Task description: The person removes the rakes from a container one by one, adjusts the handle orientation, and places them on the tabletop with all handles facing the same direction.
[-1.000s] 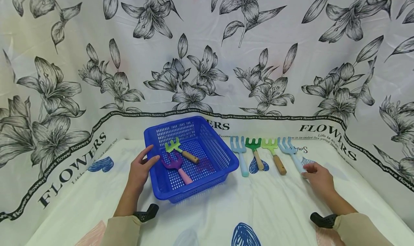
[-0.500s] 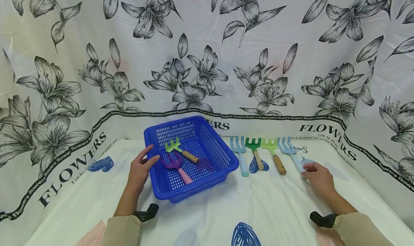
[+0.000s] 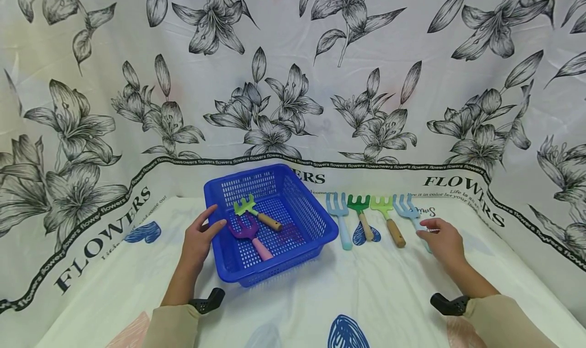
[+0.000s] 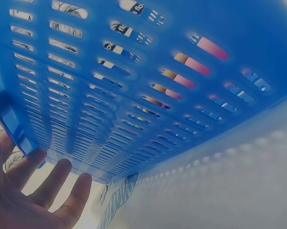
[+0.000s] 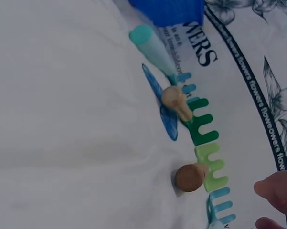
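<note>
My left hand (image 3: 198,241) grips the left rim of a blue perforated plastic basket (image 3: 274,274), thumb over the edge. In the left wrist view its fingers (image 4: 74,202) lie outside the basket wall (image 4: 148,100). Inside the basket are a light green hand fork (image 3: 267,221) with a wooden handle and a purple one (image 3: 262,249) with a pink handle. My right hand (image 3: 444,243) is over the handle of a light blue hand fork (image 3: 406,208), the rightmost in a row. Its thumb and fingertip stand apart in the right wrist view, nothing showing between them.
Left of that fork lie a light green hand fork (image 3: 393,231), a dark green one (image 3: 364,226) and another light blue one (image 3: 344,231), tines toward the back. A flower-printed cloth (image 3: 366,109) hangs behind the cloth-covered table (image 3: 297,312).
My right hand has moved forward and slightly left, from the end of the light blue hand fork's handle toward its neck. The fork, the basket and my left hand stay put.
</note>
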{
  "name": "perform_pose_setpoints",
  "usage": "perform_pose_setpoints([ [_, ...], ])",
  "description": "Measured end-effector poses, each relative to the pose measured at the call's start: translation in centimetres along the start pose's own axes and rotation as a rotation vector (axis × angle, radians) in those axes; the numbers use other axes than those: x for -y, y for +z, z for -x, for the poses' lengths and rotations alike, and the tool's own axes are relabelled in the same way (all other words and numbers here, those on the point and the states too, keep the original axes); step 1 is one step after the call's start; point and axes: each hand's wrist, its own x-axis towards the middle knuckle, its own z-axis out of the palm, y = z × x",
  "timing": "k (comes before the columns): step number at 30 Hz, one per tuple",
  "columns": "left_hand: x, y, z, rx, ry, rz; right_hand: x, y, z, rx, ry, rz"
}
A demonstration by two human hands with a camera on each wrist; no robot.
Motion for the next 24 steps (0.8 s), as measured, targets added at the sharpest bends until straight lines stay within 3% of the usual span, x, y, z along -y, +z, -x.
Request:
perform_pose_setpoints([
  [5, 0.1, 0.1, -0.1, 0.000, 0.005, 0.006, 1.2, 0.0, -0.1, -0.023, -0.017, -0.028],
  [11, 0.1, 0.1, 0.0, 0.002, 0.000, 0.012, 3.0, 0.0, 0.0, 0.006, -0.023, -0.081],
  [24, 0.0, 0.0, 0.0, 0.004, -0.001, 0.011, 6.5, 2.3, 0.6, 0.060, -0.049, -0.167],
])
